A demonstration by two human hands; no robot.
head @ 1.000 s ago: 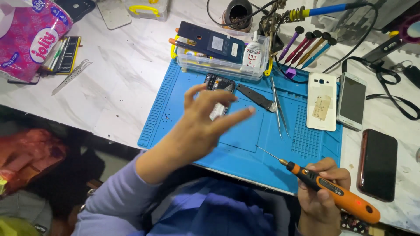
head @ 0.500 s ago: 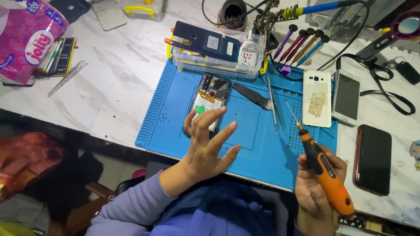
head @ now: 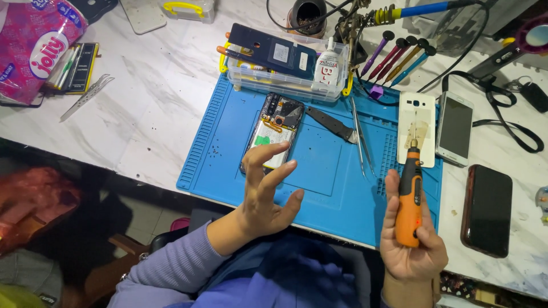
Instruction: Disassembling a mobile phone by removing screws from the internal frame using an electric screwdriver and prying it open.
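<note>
An opened phone [head: 273, 130] with its back removed lies on the blue work mat [head: 319, 171], its battery and board exposed. My left hand [head: 265, 194] hovers just below it, fingers spread, fingertips over its lower end and holding nothing. My right hand [head: 412, 239] grips an orange electric screwdriver [head: 410, 194] upright over the mat's right edge, its tip pointing away from me.
A clear plastic box [head: 285, 80] with a dark phone cover and a glue bottle stands behind the mat. Tweezers [head: 361, 142] and a black pry tool [head: 331, 124] lie on the mat. To the right rest a white phone back [head: 416, 114], a white phone [head: 455, 128] and a black phone [head: 487, 210].
My left hand has drawn back off the opened phone toward me. My right hand has turned the orange screwdriver from lying slanted to standing upright.
</note>
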